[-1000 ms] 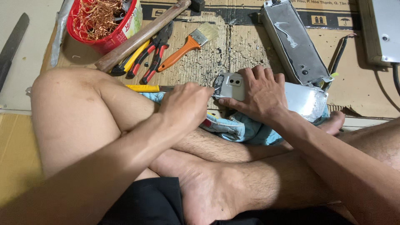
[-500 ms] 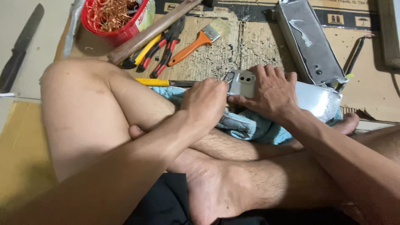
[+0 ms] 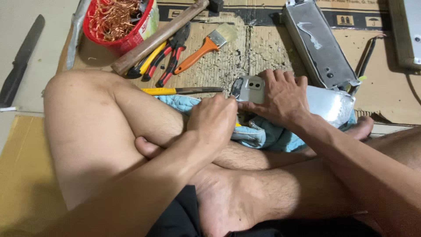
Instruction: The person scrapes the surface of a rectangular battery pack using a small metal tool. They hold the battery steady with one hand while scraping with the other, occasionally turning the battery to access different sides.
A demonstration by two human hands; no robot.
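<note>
A grey metal housing (image 3: 326,103) lies on a light blue cloth (image 3: 267,134) across my crossed legs, its end plate (image 3: 249,87) with two small holes facing up. My right hand (image 3: 278,97) lies flat over the housing and presses it down. My left hand (image 3: 215,118) is curled into a fist right against the plate's near edge; a bit of yellow shows under it, and what it grips is hidden.
On the cardboard ahead lie a yellow-handled chisel (image 3: 175,91), red-handled pliers (image 3: 171,59), an orange paintbrush (image 3: 204,46), a wooden-handled hammer (image 3: 162,35) and a red tub of copper wire (image 3: 120,19). A second grey housing (image 3: 318,41) sits far right, a knife (image 3: 19,66) far left.
The view has shifted slightly. Both hands stay on the housing; the left fist has edged a little closer to the end plate.
</note>
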